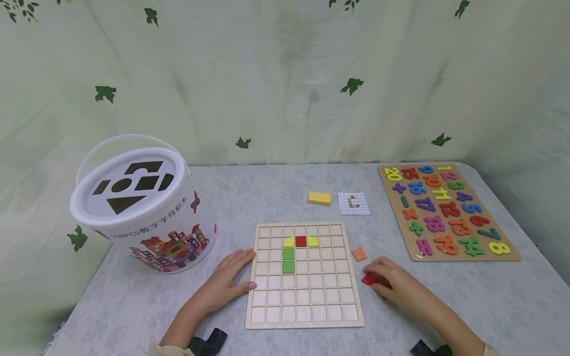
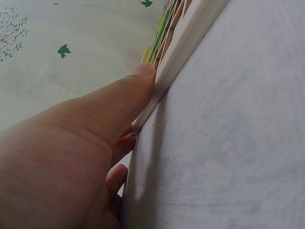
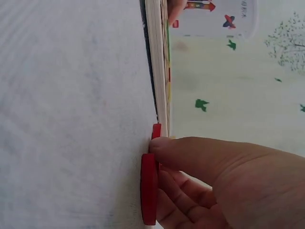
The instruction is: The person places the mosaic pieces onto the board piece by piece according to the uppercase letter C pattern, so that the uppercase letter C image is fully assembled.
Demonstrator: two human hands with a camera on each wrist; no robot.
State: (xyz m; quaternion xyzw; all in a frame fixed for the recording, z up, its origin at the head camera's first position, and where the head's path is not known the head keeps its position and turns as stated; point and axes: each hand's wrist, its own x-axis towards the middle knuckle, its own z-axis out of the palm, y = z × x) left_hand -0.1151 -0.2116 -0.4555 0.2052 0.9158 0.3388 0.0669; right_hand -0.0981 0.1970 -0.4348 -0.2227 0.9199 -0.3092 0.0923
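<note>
A square wooden grid board lies flat on the table. In its upper part sit a red square tile, two yellow quarter-round tiles and two green square tiles. My left hand rests with spread fingers against the board's left edge; its thumb touches the rim. Right of the board, my right hand has curled fingers and pinches a small red tile at the table surface. A second red piece is nearer the right wrist camera. The fingers partly hide both.
An orange square tile lies off the board's right edge. Behind the board are a yellow block and a pattern card. A white lidded bucket stands at left; a number puzzle board lies at right.
</note>
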